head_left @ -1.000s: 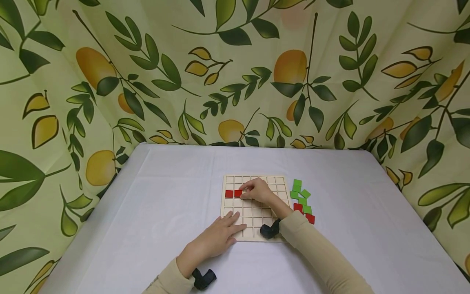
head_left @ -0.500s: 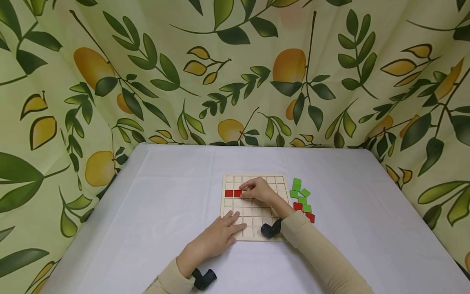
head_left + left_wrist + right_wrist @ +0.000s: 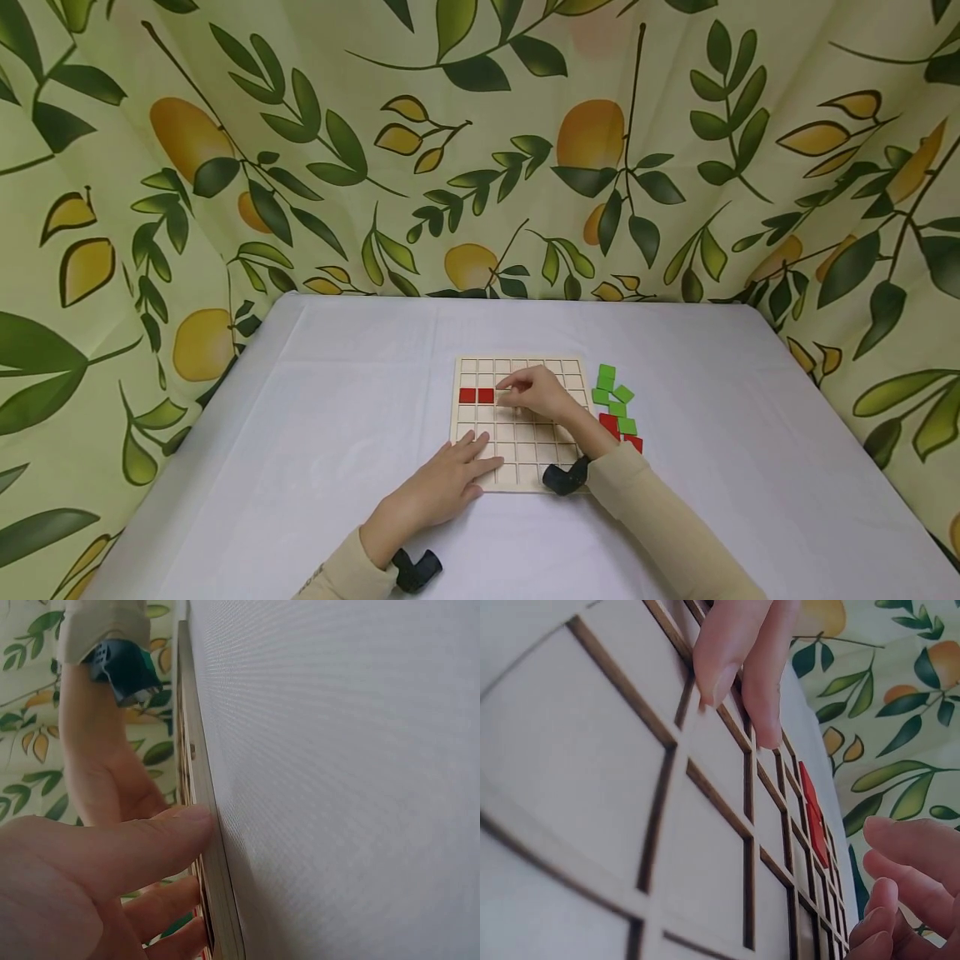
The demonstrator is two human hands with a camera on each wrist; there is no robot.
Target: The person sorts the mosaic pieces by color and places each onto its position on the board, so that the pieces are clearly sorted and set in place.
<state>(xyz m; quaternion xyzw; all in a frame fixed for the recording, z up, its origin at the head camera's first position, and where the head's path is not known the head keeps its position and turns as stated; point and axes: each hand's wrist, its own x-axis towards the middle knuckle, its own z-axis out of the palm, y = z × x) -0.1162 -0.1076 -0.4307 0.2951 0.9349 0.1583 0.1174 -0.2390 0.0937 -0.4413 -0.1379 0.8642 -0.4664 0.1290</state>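
A pale wooden grid board (image 3: 525,477) lies on the table. In its second row, two red square tiles (image 3: 477,396) fill neighbouring cells at the left end. My left hand (image 3: 442,482) rests with spread fingers on the board's near left part; in the left wrist view its thumb (image 3: 169,840) touches the board's edge. Over the cells just right of the red tiles is my right hand (image 3: 542,393), thumb and forefinger apart. The right wrist view shows its bent fingers (image 3: 919,855) above the board, no tile visible between them.
Right of the board lie several loose green tiles (image 3: 617,409) and a few red tiles (image 3: 609,425), partly behind the right forearm. Black wrist devices (image 3: 417,572) hang below both wrists. A leaf-patterned curtain (image 3: 480,167) surrounds the white-covered table (image 3: 360,375).
My right hand has let go of the second red tile and drawn back slightly to the right, leaving the tile fully visible in its cell. My left hand has stayed in place.
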